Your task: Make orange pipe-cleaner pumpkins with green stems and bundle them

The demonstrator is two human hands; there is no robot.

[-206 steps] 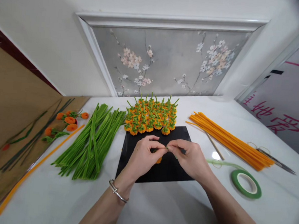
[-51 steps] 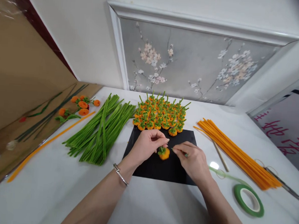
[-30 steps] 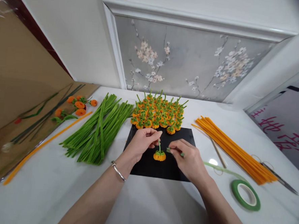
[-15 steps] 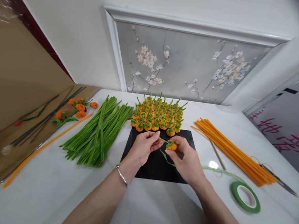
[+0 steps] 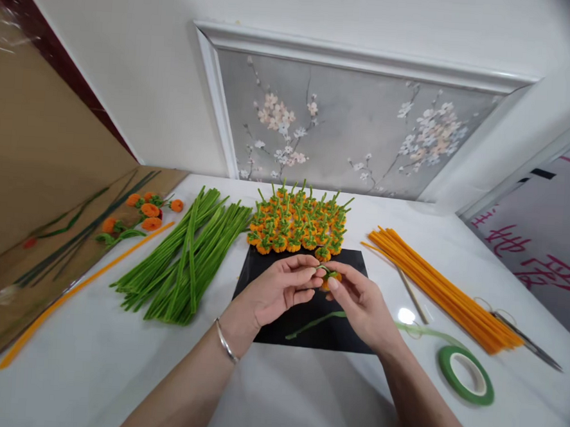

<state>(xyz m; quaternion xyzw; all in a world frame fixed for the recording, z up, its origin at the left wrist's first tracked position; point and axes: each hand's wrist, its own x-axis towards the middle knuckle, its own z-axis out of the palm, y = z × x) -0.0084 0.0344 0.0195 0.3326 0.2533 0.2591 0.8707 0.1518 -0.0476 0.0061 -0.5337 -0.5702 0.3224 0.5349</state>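
Over the black mat [image 5: 268,328], my right hand [image 5: 361,302] pinches a small orange pipe-cleaner flower [image 5: 332,281] with green at its top. My left hand [image 5: 283,287] has its thumb and forefinger closed on the flower's green stem [image 5: 321,267]; fingers partly hide it. A loose end of green floral tape [image 5: 314,321] lies on the mat below the hands and runs under my right wrist to the tape roll [image 5: 466,375]. Just beyond the mat stand rows of finished-looking orange flowers [image 5: 296,224] with green stems pointing up.
A pile of green pipe cleaners [image 5: 185,259] lies to the left, with orange flowers [image 5: 150,210] on brown paper farther left. A single orange strip [image 5: 82,291] lies nearby. To the right are orange pipe cleaners [image 5: 444,291], a thin stick [image 5: 414,295] and scissors [image 5: 540,348].
My left hand has moved right, closer to the flower and my right hand. The green stem between them now looks bent and less exposed. The loose tape end has shifted on the mat.
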